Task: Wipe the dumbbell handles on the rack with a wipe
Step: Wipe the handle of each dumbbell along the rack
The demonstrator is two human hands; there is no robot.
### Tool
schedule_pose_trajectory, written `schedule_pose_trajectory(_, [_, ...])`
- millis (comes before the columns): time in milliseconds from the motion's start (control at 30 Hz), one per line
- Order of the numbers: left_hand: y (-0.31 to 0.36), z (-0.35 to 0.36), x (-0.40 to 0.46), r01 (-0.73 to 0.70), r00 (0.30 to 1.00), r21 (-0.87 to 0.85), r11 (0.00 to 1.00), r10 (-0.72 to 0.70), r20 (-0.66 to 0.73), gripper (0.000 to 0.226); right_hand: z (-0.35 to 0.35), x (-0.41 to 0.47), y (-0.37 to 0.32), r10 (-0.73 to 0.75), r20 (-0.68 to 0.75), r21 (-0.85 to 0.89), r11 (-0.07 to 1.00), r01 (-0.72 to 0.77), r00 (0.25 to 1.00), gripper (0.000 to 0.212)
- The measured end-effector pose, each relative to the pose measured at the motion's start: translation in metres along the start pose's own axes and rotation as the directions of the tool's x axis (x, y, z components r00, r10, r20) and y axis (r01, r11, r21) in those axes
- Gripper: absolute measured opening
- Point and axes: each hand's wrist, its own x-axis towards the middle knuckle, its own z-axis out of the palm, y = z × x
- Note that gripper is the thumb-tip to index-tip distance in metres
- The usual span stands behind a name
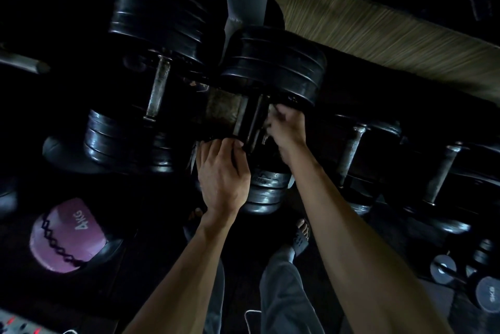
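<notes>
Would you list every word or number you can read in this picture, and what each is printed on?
"4KG": on the purple medicine ball, lower left.
"5KG", faint and not certain: on the end of a small dumbbell, lower right.
Markings on the sandal and on the plates of the middle dumbbell: too dark and blurred to read.

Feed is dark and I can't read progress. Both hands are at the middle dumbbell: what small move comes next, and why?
Probably draw the right hand along the middle dumbbell handle toward the left hand, which rests at the near end. Whether the right hand holds a wipe is too dark to tell. The bare handle to the left comes after.
</notes>
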Motion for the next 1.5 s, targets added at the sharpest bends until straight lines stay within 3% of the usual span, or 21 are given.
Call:
schedule_pose_trajectory(100, [-0.001, 0.0, 0.0, 0.001, 1.0, 0.012, 1.0, -0.001, 0.017, 0.025, 0.005, -0.013, -0.003, -0.12, -0.102, -0.173, 0.98, 0.101, 0.988, 0.031])
schedule_pose_trajectory(233, [-0.001, -0.001, 0.0, 0.007, 0.999, 0.024, 1.0, -0.008, 0.034, 0.026, -0.007, -0.043, 0.011, -0.157, 0.087, -0.344, 0.922, 0.178, 0.984, 0.038])
schedule_pose_trajectory(433, [0.0, -0.001, 0.0, 0.005, 1.0, 0.007, 1.0, -0.005, 0.027, 0.027, 0.01, -0.024, -0.017, -0.277, -0.146, -0.304, 0.926, 0.224, 0.95, 0.046])
schedule_pose_trajectory(600, [0.0, -0.002, 0.0, 0.012, 0.999, 0.03, 0.999, -0.013, 0.045, 0.028, -0.001, -0.044, 0.01, -0.081, 0.098, -0.389, 0.914, 0.113, 0.992, 0.038])
schedule_pose_trajectory(800, [-0.001, 0.0, 0.0, -0.004, 1.0, 0.013, 1.0, 0.003, 0.016, 0.027, 0.002, -0.034, -0.018, -0.259, -0.097, -0.272, 0.936, 0.224, 0.961, 0.031])
schedule_pose_trajectory(867, [-0.002, 0.0, 0.001, -0.008, 1.0, 0.024, 1.0, 0.008, 0.015, 0.024, 0.001, -0.044, -0.016, -0.272, -0.064, -0.281, 0.928, 0.244, 0.96, 0.025])
schedule_pose_trajectory(967, [0.003, -0.003, 0.001, -0.006, 1.0, 0.017, 1.0, 0.006, 0.017, 0.019, -0.014, -0.062, 0.0, -0.24, 0.122, -0.328, 0.906, 0.268, 0.963, 0.033])
schedule_pose_trajectory(1033, [0.0, -0.006, 0.008, 0.003, 0.996, 0.019, 1.0, -0.005, 0.091, 0.022, -0.028, -0.069, 0.007, -0.244, 0.175, -0.277, 0.917, 0.285, 0.954, 0.024])
schedule_pose_trajectory(1100, [-0.007, -0.013, 0.026, 0.008, 0.966, -0.004, 1.0, -0.007, 0.259, 0.037, -0.035, -0.073, 0.008, -0.287, 0.171, -0.173, 0.933, 0.316, 0.942, 0.012])
schedule_pose_trajectory(1200, [-0.004, -0.024, 0.059, 0.026, 0.838, -0.171, 0.985, 0.072, 0.54, 0.049, -0.032, -0.08, 0.006, -0.275, 0.158, -0.011, 0.96, 0.28, 0.948, 0.013])
schedule_pose_trajectory(1267, [0.004, -0.024, 0.072, 0.033, 0.759, -0.208, 0.978, 0.111, 0.642, 0.043, -0.031, -0.082, 0.007, -0.249, 0.134, 0.073, 0.968, 0.241, 0.959, 0.014])
schedule_pose_trajectory(1333, [0.005, -0.018, 0.079, 0.09, 0.734, -0.244, 0.966, 0.101, 0.671, 0.027, -0.031, -0.082, 0.01, -0.231, 0.085, 0.103, 0.97, 0.222, 0.969, 0.013])
schedule_pose_trajectory(1400, [0.002, -0.015, 0.082, 0.105, 0.76, -0.226, 0.969, 0.068, 0.646, 0.015, -0.028, -0.083, 0.013, -0.232, -0.005, 0.086, 0.969, 0.232, 0.973, 0.014])
schedule_pose_trajectory(1500, [-0.004, -0.011, 0.088, 0.083, 0.925, -0.081, 0.993, -0.046, 0.376, 0.015, -0.015, -0.093, 0.02, -0.339, -0.122, -0.067, 0.941, 0.333, 0.933, 0.015])
